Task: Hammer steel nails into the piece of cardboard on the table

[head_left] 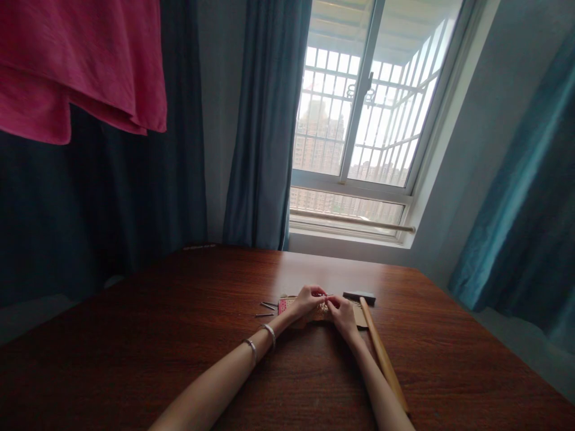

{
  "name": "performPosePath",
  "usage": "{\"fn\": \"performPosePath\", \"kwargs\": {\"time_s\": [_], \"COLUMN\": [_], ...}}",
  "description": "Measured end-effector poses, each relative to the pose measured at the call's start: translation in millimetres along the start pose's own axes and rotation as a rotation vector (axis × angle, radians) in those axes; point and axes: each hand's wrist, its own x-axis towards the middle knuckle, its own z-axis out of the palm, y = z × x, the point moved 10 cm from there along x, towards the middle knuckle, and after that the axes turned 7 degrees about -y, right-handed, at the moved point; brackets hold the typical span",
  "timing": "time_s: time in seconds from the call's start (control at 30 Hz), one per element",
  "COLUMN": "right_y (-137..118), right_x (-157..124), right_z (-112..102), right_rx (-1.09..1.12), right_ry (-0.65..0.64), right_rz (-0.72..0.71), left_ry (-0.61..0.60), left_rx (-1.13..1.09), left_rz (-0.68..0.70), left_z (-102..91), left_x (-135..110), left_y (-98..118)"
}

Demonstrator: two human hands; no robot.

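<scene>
The left hand (309, 301) and right hand (342, 314) meet, fingertips at a dark sliver (330, 295); which grips it, I cannot tell. Beneath lies a flat beige patterned piece (320, 313), pink at one end, on the glossy reddish-brown wooden counter (135, 335), between thin grey metal nails (265, 315) and a black-headed, wooden-handled hammer (378, 341). Beyond, blue curtains (265, 131) flank a light-framed window (381, 189).

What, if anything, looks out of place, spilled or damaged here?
Nothing clearly stands out. The nails lie loose at different angles left of the left hand, and the hammer lies beside the right hand, but neither looks odd. Small damage would be hard to see.
</scene>
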Motion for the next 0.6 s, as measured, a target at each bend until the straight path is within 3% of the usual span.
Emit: {"fn": "performPosePath", "kwargs": {"time_s": [0.43,0.6], "right_y": [-2.9,-3.9], "right_x": [2.7,-10.3], "right_z": [0.0,-40.3], "right_rx": [-0.022,-0.355], "right_ry": [-0.035,-0.017], "right_rz": [0.002,0.132], "left_ry": [-0.004,-0.005], "left_rx": [0.008,-0.008], "left_rz": [0.012,-0.037], "left_z": [-0.3,2.0], "left_x": [-1.2,-1.5], "left_y": [6.1,-1.8]}}
